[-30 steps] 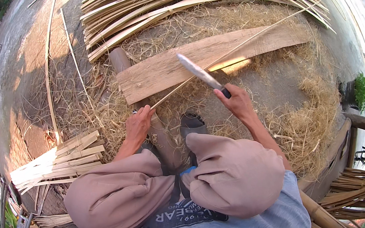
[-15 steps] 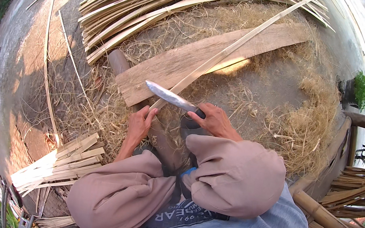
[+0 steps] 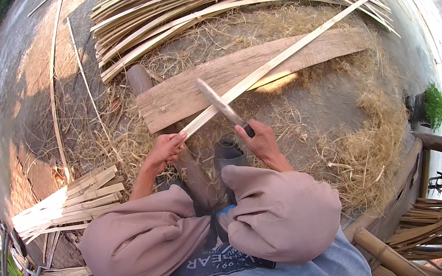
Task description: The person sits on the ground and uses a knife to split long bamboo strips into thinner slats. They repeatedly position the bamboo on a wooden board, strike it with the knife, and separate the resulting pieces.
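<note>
My left hand (image 3: 164, 150) pinches the near end of a long, pale bamboo strip (image 3: 267, 68). The strip runs away from me to the upper right, across a wide wooden board (image 3: 182, 93). In my right hand (image 3: 263, 142) is a knife (image 3: 220, 104) with a dark handle, its fingers wrapped round it. The blade points to the upper left and lies across the strip, a short way beyond my left hand; whether it touches cannot be made out. Under the board's near end a round, dark pole (image 3: 140, 78) shows, running toward my feet.
A large bundle of bamboo strips (image 3: 153, 18) lies at the far left, and a shorter pile (image 3: 80, 197) at the near left. Curly shavings (image 3: 363, 152) cover much of the ground. On the right are bamboo poles (image 3: 395, 261), more strips and a green plant (image 3: 434, 106).
The strip has turned over or rolled in my left hand, which now grips its end closer. The knife has tilted, its tip shifting right and nearer the strip.
</note>
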Demonstrator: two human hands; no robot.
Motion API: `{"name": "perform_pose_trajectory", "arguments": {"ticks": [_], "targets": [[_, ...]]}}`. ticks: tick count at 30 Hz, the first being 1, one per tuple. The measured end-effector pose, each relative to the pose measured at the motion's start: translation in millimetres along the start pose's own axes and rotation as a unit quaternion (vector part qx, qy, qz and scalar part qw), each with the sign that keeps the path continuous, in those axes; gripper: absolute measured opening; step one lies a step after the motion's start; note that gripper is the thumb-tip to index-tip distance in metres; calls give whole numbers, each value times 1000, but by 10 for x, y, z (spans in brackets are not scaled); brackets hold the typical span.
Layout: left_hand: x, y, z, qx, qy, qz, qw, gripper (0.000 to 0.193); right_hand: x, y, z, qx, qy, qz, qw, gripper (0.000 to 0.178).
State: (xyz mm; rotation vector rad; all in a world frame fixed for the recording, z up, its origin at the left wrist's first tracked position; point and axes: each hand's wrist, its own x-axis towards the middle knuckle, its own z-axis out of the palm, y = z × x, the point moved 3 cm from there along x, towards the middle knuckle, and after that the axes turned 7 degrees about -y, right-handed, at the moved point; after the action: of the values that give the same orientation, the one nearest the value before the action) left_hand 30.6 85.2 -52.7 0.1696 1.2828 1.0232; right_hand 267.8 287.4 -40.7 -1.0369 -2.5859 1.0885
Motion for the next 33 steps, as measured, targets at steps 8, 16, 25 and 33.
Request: {"name": "perform_pose_trajectory", "arguments": {"ticks": [8, 16, 25, 33], "targets": [[56, -43, -212, -126, -75, -54, 988, 40, 519, 1406, -1224, 36, 238, 235, 942, 62], [64, -125, -253, -251, -94, -82, 960, 40, 11, 38, -63, -9, 9, -27, 1000, 54], [120, -135, -177, -333, -149, -102, 925, 38, 721, 1808, -1985, 36, 276, 291, 915, 68], [14, -153, -198, -585, -47, 21, 810, 49, 519, 530, -775, -41, 107, 114, 987, 58]]}}
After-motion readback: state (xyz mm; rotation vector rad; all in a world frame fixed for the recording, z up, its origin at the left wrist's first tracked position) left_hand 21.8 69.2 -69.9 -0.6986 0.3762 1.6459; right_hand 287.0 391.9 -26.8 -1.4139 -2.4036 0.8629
